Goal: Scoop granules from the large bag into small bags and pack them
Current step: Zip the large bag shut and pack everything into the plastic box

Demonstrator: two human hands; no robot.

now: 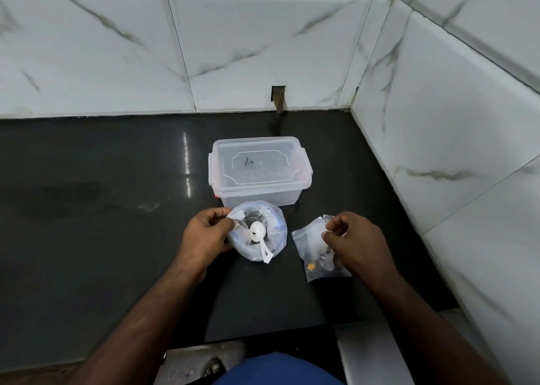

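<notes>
Hands first: your left hand [208, 232] sits at the left edge of the large bag [257, 231], thumb and fingers curled and pinching the bag's rolled rim where a bit of white plastic sticks out. Your right hand [355, 243] hovers over the small bag [320, 248], fingers curled in, thumb and forefinger pinching the clear plastic at its upper edge.

Between your hands, the large bag stands open on the dark desk [102, 209], its mouth rolled down into a ring so that you look straight into it. A white scoop [258, 235] rests inside, its round bowl near the middle and its flat handle reaching toward you over the near rim. Dark contents show under the scoop, though the glare on the plastic keeps you from making out much of them.

The small bag lies flat on the desk just to the right of the large one, not touching it. A few dark pieces and one orange piece sit in its lower part, partly hidden by your right hand.

Just behind the large bag, close against it, stands a clear plastic box [260, 174] with its lid clipped on and a dark mark on the lid. White marbled wall tiles [263, 48] rise behind the desk and along its right side.
</notes>
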